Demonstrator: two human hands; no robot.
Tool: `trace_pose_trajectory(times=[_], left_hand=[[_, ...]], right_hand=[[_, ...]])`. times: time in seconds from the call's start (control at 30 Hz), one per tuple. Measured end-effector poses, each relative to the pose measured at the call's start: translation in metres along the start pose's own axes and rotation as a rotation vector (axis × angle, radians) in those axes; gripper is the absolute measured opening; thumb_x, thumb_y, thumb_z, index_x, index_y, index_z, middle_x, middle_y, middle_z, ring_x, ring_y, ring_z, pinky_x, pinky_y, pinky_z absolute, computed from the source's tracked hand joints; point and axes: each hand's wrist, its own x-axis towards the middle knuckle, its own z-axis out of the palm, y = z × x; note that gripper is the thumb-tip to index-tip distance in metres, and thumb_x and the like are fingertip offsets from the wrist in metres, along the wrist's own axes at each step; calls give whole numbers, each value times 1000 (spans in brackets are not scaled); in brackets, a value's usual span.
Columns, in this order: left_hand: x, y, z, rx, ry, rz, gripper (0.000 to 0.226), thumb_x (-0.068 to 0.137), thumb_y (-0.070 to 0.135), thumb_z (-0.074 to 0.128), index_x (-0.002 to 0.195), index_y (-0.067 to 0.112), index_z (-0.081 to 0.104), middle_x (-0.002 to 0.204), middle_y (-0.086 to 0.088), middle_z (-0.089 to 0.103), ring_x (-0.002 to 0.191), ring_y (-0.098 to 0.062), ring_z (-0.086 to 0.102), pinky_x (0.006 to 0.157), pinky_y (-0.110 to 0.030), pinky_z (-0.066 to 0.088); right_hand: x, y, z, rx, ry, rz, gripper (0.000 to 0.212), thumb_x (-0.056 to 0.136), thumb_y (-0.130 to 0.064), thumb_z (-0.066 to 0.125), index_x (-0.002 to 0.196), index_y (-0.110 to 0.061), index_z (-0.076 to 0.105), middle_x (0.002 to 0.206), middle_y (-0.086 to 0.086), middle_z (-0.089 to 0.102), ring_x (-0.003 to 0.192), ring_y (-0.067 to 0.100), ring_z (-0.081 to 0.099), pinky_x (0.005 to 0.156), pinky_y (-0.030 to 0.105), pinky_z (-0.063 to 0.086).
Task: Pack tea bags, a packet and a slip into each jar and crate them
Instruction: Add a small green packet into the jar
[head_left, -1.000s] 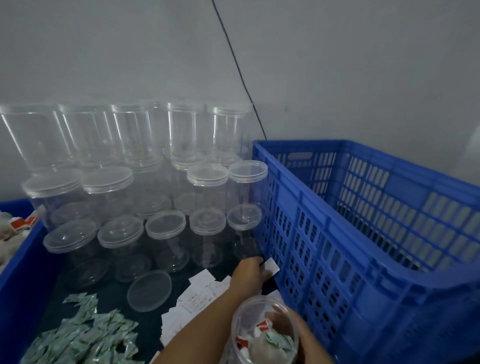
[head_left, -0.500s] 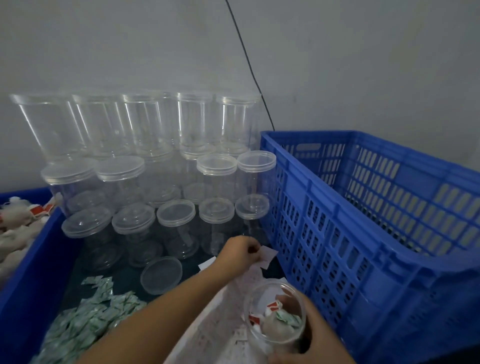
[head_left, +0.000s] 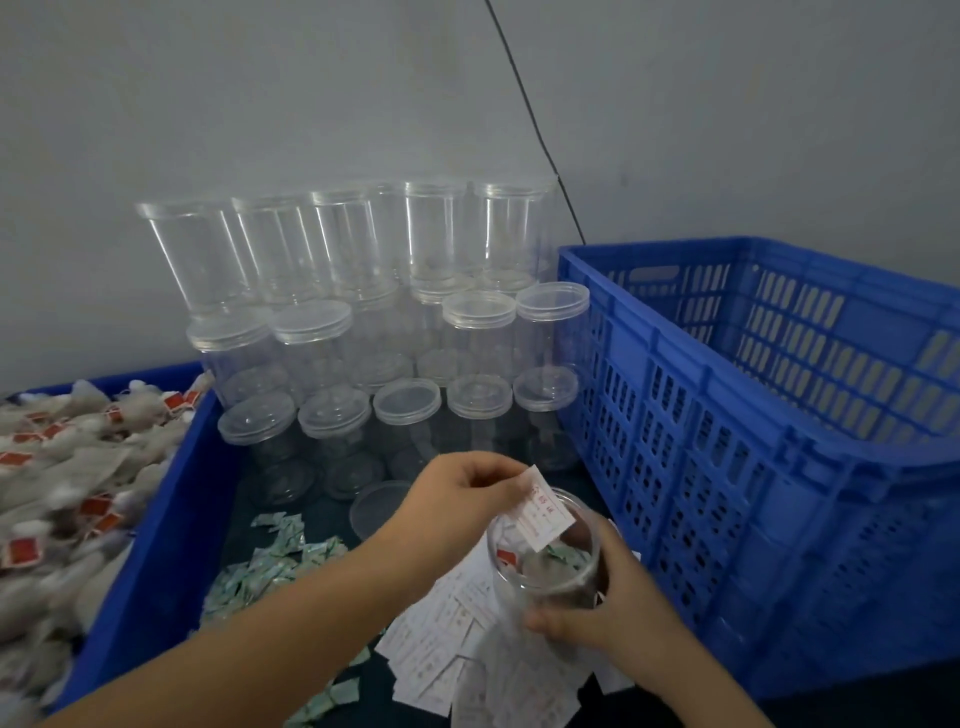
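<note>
At six o'clock, low in the view: one open clear jar (head_left: 545, 551), upright, gripped around its lower wall by the right hand (head_left: 610, 605). Contents: tea bags (head_left: 540, 564) with red tags and a green packet (head_left: 563, 551), seen through the mouth.

At the jar's eleven o'clock: left hand (head_left: 457, 499), fingers pinching one white slip (head_left: 545, 514) with red print. Slip tilted, its lower end over the jar's mouth, inside the rim.

Beneath the jar, toward seven o'clock: loose heap of white slips (head_left: 467, 644) on the dark table (head_left: 244, 509).

At nine o'clock of the jar: scatter of small green packets (head_left: 275, 556); one loose clear lid (head_left: 374, 506) lying flat just beyond the left hand.

At twelve o'clock: stacked empty clear jars (head_left: 363, 332), most lidded, against the grey wall (head_left: 260, 104); a thin black cable (head_left: 530, 119) runs down the wall.

At three o'clock: large blue slatted crate (head_left: 753, 415), standing just beside the jar.

At nine o'clock, far edge: blue bin (head_left: 171, 493) holding a heap of white tea bags (head_left: 62, 478) with red tags.
</note>
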Motion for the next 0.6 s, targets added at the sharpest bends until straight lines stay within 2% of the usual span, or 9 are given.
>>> trace_pose_trajectory(times=[0.07,0.17,0.23,0.3,0.37,0.43,0.5,0.53,0.6], left_hand=[[-8,-3,1,-10,23,-31,11,88,16,66,83,25,72,81,9,73,77,-1,69,61,-9,49],[-17,-5,4,-46,124,-68,7,82,13,72,78,18,69,82,2,73,81,-10,69,61,-12,50],[-20,-7,8,-75,216,-97,9,79,19,76,71,21,71,97,-2,69,95,-16,64,67,-18,49],[-23,-7,10,-119,264,-136,12,79,26,77,67,23,73,110,-5,63,112,-20,54,82,-27,49],[-25,-5,11,-192,272,-194,18,80,27,75,63,21,73,104,-7,68,117,-23,52,99,-40,43],[-27,-6,11,-287,273,-253,23,81,22,74,59,17,70,88,-7,73,103,-21,62,102,-43,41],[-29,-6,13,-397,281,-290,15,82,18,72,68,11,72,83,-8,73,88,-22,67,94,-42,49],[-30,-6,14,-461,303,-304,11,82,17,72,75,8,73,84,-9,73,83,-20,67,84,-35,54],[-34,-2,16,-630,364,-344,9,84,14,69,83,5,69,72,-4,71,60,-11,66,48,-16,50]], right_hand=[[1,0,6,-4,4,-16,88,47,-32,97,118,-61,54,121,-27,62,114,-2,61,86,16,52],[1,1,10,-22,-9,-25,88,48,-35,97,119,-63,52,121,-27,62,114,-2,61,86,17,53],[0,1,11,-11,-16,-30,91,48,-35,97,122,-59,51,115,-32,61,111,-9,59,82,12,52],[-1,-2,12,-2,-24,-32,95,47,-34,97,127,-50,48,113,-35,60,108,-13,58,79,7,50],[-2,-3,13,-4,-26,-32,97,46,-33,97,128,-47,47,112,-36,60,107,-12,59,78,7,50],[-2,-5,14,-10,-26,-30,98,45,-32,97,128,-45,48,112,-35,61,106,-11,60,78,8,51],[-3,-5,14,-10,-24,-26,100,44,-32,97,131,-43,49,117,-27,63,108,-6,62,80,11,52],[-3,-5,15,-8,-19,-26,101,44,-32,98,132,-41,49,122,-20,63,110,-2,63,82,14,53],[-3,-5,16,-14,-11,-35,103,44,-36,98,134,-42,49,128,-13,61,114,2,62,85,18,53]])
